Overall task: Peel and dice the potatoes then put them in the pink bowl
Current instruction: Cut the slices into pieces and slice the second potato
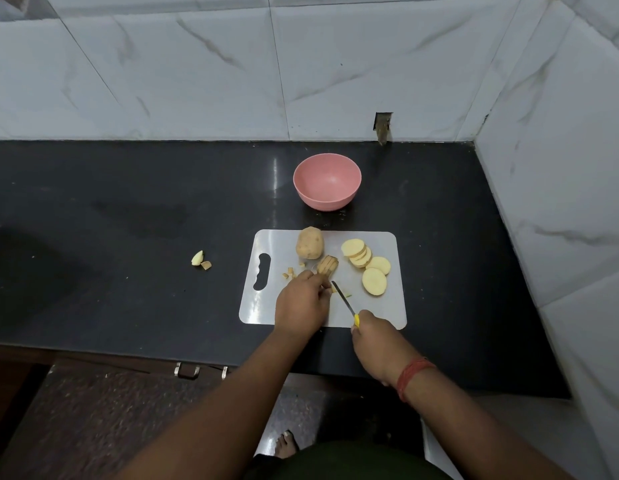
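On the white cutting board (387, 306) lie an unpeeled potato (310, 243), several round yellow potato slices (365, 263), a sliced stack of potato (328, 265) and small diced bits (289, 273). My left hand (303, 303) rests on the board with its fingers closed over potato pieces just below the sliced stack. My right hand (374, 336) grips a yellow-handled knife (344, 302), blade pointing up-left toward the left fingertips. The pink bowl (327, 181) stands empty behind the board.
Two potato scraps (200, 260) lie on the black countertop (128, 220) left of the board. Marble-tiled walls close off the back and the right side. The counter's front edge runs just below the board.
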A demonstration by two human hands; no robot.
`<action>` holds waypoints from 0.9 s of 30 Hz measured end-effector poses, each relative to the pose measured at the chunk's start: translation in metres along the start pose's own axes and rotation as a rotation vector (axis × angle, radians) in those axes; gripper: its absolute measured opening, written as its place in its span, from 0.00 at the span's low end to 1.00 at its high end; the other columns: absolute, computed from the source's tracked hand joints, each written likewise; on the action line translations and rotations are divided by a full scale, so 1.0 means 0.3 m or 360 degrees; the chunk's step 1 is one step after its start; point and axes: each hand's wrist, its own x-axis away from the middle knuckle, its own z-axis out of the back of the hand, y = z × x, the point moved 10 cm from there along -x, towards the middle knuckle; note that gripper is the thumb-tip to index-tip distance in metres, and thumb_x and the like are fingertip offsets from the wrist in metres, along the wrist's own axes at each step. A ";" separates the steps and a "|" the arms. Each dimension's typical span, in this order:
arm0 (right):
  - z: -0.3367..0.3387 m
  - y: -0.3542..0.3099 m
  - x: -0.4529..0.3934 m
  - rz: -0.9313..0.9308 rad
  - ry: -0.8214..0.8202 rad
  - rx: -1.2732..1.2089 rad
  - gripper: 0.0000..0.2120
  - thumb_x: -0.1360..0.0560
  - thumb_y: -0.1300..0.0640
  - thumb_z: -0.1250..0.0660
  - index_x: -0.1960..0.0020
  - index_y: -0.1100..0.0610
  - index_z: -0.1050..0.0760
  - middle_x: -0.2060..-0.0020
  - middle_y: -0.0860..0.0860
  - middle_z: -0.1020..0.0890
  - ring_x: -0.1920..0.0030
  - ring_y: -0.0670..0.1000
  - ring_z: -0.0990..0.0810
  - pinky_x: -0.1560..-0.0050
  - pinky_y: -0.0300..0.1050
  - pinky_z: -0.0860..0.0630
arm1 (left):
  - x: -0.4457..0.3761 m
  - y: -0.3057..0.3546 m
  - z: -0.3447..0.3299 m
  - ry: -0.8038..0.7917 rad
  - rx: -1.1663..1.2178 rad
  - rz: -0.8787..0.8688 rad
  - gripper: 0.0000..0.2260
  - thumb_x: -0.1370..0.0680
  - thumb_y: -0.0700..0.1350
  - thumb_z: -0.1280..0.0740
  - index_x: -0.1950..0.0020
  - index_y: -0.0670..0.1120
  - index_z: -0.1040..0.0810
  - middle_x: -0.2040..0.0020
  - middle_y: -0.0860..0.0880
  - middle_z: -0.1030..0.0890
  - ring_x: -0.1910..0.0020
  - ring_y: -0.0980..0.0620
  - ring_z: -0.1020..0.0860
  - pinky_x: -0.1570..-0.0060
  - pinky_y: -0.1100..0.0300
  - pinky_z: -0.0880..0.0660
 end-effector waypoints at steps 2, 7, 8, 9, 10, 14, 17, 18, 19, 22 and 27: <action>-0.010 -0.004 0.000 0.0002 0.0006 0.0038 0.06 0.18 0.57 0.46 0.47 0.59 0.34 0.49 0.57 0.21 0.53 0.56 0.22 0.54 0.47 0.25 | -0.006 -0.008 0.000 0.0008 0.0054 0.0058 0.06 0.21 0.47 0.33 0.48 0.48 0.17 0.53 0.51 0.21 0.54 0.50 0.23 0.58 0.56 0.27; -0.027 -0.003 -0.008 -0.0031 0.0015 0.0139 0.05 0.19 0.60 0.44 0.45 0.59 0.34 0.50 0.58 0.21 0.55 0.57 0.21 0.60 0.45 0.29 | -0.019 -0.029 -0.006 -0.0005 0.0125 0.0144 0.06 0.22 0.47 0.32 0.50 0.49 0.16 0.53 0.53 0.21 0.54 0.52 0.23 0.57 0.56 0.25; -0.027 -0.004 -0.008 -0.0035 0.0015 0.0157 0.05 0.20 0.60 0.44 0.44 0.60 0.34 0.50 0.58 0.21 0.55 0.57 0.21 0.60 0.45 0.29 | -0.021 -0.031 -0.008 -0.0010 0.0134 0.0153 0.05 0.22 0.47 0.31 0.51 0.49 0.16 0.53 0.53 0.21 0.54 0.52 0.23 0.57 0.56 0.25; -0.028 -0.004 -0.008 -0.0037 0.0012 0.0173 0.06 0.20 0.61 0.44 0.44 0.60 0.34 0.49 0.58 0.21 0.55 0.57 0.21 0.60 0.45 0.30 | -0.023 -0.034 -0.010 -0.0014 0.0142 0.0161 0.05 0.22 0.47 0.31 0.51 0.49 0.16 0.53 0.52 0.20 0.54 0.52 0.23 0.56 0.55 0.24; -0.029 -0.005 -0.007 -0.0038 0.0009 0.0188 0.06 0.20 0.61 0.44 0.43 0.60 0.34 0.49 0.59 0.21 0.53 0.58 0.21 0.60 0.45 0.30 | -0.025 -0.036 -0.011 -0.0018 0.0147 0.0170 0.04 0.22 0.47 0.30 0.51 0.49 0.16 0.53 0.52 0.20 0.54 0.52 0.22 0.56 0.54 0.23; -0.035 -0.007 -0.006 -0.0047 -0.0011 0.0259 0.08 0.20 0.62 0.44 0.42 0.61 0.34 0.47 0.59 0.21 0.49 0.59 0.20 0.60 0.45 0.31 | -0.035 -0.045 -0.019 -0.0049 0.0144 0.0193 0.03 0.23 0.47 0.29 0.53 0.50 0.16 0.53 0.52 0.20 0.54 0.51 0.22 0.55 0.52 0.22; -0.033 -0.013 -0.004 -0.0051 -0.0013 0.0302 0.08 0.20 0.62 0.44 0.41 0.61 0.34 0.47 0.58 0.21 0.50 0.57 0.20 0.60 0.44 0.31 | -0.040 -0.048 -0.023 -0.0071 0.0139 0.0209 0.02 0.24 0.47 0.29 0.55 0.51 0.17 0.53 0.52 0.21 0.55 0.51 0.22 0.56 0.53 0.22; -0.030 -0.017 -0.002 -0.0048 -0.0009 0.0314 0.08 0.20 0.63 0.44 0.41 0.60 0.34 0.47 0.58 0.21 0.50 0.57 0.20 0.61 0.44 0.31 | -0.042 -0.048 -0.025 -0.0081 0.0131 0.0213 0.02 0.24 0.47 0.29 0.55 0.51 0.18 0.53 0.52 0.21 0.55 0.51 0.22 0.56 0.53 0.22; -0.026 -0.020 0.000 -0.0043 -0.0005 0.0326 0.09 0.21 0.64 0.45 0.41 0.60 0.34 0.47 0.58 0.21 0.50 0.57 0.20 0.61 0.44 0.31 | -0.045 -0.049 -0.027 -0.0093 0.0122 0.0215 0.02 0.24 0.47 0.29 0.55 0.51 0.18 0.53 0.52 0.20 0.54 0.51 0.23 0.56 0.53 0.23; -0.017 -0.027 0.003 -0.0039 0.0002 0.0349 0.10 0.23 0.66 0.45 0.42 0.61 0.34 0.47 0.58 0.21 0.49 0.58 0.20 0.61 0.44 0.33 | -0.051 -0.048 -0.029 -0.0124 0.0107 0.0208 0.02 0.24 0.46 0.30 0.56 0.50 0.17 0.54 0.53 0.20 0.55 0.51 0.22 0.58 0.53 0.22; -0.018 -0.027 -0.001 -0.0061 -0.0027 0.0329 0.10 0.23 0.66 0.46 0.42 0.62 0.34 0.46 0.59 0.21 0.48 0.59 0.20 0.60 0.45 0.33 | -0.052 -0.046 -0.027 -0.0128 0.0095 0.0219 0.02 0.24 0.46 0.30 0.55 0.50 0.17 0.54 0.53 0.19 0.55 0.51 0.22 0.58 0.53 0.22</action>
